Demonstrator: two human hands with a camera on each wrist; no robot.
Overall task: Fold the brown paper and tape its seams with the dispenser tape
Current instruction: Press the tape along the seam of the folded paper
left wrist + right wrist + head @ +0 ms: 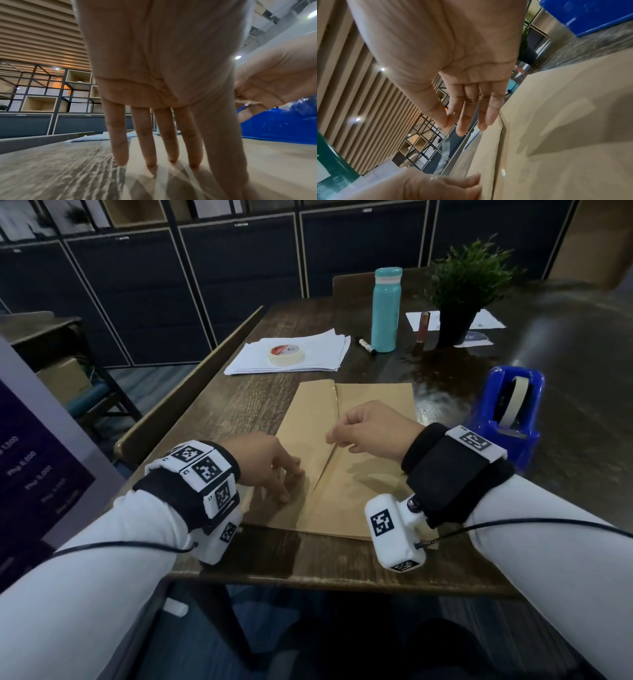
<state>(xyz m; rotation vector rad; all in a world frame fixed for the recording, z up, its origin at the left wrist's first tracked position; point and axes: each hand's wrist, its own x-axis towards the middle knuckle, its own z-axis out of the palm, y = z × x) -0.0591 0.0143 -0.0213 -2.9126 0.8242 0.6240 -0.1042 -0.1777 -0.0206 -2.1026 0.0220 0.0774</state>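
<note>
Head view: we see the brown paper (342, 453) folded flat on the table (239, 405), its seam running down the middle, the blue dispenser (513, 412) just beside its right edge. Left hand (270, 463) rests spread fingers on the left flap, grasping nothing. Right hand (373, 429) hovers over the seam, fingertips pinched.

Left wrist view: straight fingers (149, 142) press the paper.

Right wrist view: only here a clear tape strip (445, 148) shows, pinched between thumb and forefinger

Left hand (154, 81) fingertips (150, 161) press brown paper (274, 162) beside blue dispenser (283, 124)
</note>
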